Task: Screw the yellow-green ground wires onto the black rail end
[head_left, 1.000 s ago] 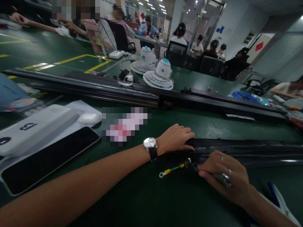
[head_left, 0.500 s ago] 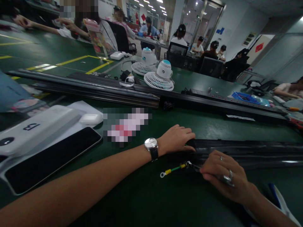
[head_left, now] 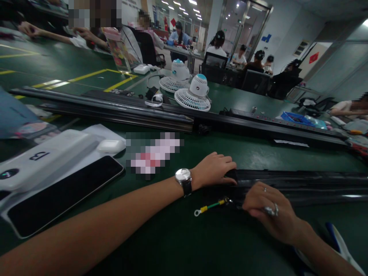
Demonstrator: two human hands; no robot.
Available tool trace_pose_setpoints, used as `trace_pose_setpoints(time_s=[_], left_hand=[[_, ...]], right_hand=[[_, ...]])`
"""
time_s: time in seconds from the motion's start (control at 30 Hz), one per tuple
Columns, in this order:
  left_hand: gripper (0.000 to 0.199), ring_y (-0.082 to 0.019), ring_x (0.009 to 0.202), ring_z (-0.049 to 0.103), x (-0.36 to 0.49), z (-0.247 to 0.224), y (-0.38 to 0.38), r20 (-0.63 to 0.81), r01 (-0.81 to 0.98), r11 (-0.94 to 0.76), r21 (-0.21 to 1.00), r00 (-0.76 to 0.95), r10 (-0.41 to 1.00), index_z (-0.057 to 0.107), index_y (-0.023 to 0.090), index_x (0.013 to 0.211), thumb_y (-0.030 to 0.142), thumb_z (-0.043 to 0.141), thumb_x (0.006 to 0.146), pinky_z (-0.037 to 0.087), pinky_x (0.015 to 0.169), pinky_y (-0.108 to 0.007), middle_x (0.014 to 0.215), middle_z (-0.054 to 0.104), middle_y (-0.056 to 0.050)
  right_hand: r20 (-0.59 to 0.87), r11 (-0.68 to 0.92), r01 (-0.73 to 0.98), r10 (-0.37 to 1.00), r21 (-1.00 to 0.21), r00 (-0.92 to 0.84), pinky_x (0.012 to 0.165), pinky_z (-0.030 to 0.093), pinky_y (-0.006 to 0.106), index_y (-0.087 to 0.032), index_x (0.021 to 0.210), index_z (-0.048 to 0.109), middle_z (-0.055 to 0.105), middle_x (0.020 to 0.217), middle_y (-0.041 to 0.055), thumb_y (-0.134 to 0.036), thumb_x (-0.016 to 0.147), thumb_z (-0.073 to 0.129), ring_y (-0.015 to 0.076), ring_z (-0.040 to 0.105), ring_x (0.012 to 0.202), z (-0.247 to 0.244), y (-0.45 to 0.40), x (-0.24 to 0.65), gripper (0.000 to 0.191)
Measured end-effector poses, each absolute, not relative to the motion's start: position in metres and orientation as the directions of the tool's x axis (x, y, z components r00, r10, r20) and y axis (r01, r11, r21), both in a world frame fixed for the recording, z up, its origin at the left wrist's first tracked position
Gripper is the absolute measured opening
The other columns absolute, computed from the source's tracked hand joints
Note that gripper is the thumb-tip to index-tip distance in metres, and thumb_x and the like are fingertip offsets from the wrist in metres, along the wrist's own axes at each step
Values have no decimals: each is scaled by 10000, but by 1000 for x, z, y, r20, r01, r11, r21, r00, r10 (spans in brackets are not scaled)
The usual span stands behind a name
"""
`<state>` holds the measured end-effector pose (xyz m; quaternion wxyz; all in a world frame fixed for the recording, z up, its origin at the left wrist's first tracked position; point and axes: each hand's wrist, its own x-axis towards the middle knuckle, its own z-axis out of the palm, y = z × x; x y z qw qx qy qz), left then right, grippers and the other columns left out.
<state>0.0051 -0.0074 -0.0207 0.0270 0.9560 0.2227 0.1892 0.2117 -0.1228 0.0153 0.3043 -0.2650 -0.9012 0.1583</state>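
My left hand [head_left: 217,168], with a watch on its wrist, is closed over the near end of a long black rail [head_left: 293,180], thumb toward me. My right hand [head_left: 267,211] is closed in a fist around a slim silver wrench [head_left: 270,211]; its outer end sticks out by the ring finger, and its working end is blurred. Just left of that end is a short green-and-yellow wire [head_left: 212,206] with ring terminals. One terminal lies free at the left; the other sits at the rail's front side by a small metal fastener, whose details I cannot make out.
Behind my hands lie long dark rails [head_left: 120,111] across the green table [head_left: 149,249]. Two white fans [head_left: 194,94] stand beyond them. A phone [head_left: 66,195] and a white device [head_left: 51,157] lie left. Blue-handled pliers [head_left: 337,239] lie lower right. Several people sit farther back.
My right hand has turned slightly at the wrist and lifted a little, tilting the wrench. My left hand and the wire stay in place.
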Motion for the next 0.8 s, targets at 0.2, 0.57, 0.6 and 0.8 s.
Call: trace_pose_setpoints(time_s=[0.2,0.57,0.6,0.8], left_hand=[[400,-192,902,602,6,-21,-7,339,425,-895,135,829,445,604,204,1044,573,598,889,384,754,-305,1028,635,-43],[382,-193,887,598,5,-19,-7,338,413,-900,138,835,435,605,196,1024,556,600,894,373,730,-310,1001,637,-39],[376,-190,878,597,5,-19,-7,343,408,-902,141,835,431,606,195,1019,551,595,899,373,726,-309,999,638,-38],[400,-194,887,599,5,-20,-6,353,396,-906,153,834,424,610,194,1029,572,585,897,370,722,-310,993,643,-39]], right_hand=[[460,834,423,549,-354,-697,741,475,342,-188,1016,607,691,860,35,-202,986,552,168,627,799,13,-122,212,64],[439,850,434,527,-300,-728,746,470,338,-178,994,623,687,843,32,-207,986,552,156,621,781,17,-123,215,77],[451,840,458,542,-291,-709,742,467,334,-177,987,622,685,840,30,-185,979,559,155,620,776,18,-122,216,64],[419,868,368,487,-335,-767,750,476,337,-174,992,632,679,845,40,-251,1000,527,158,624,778,20,-124,214,130]])
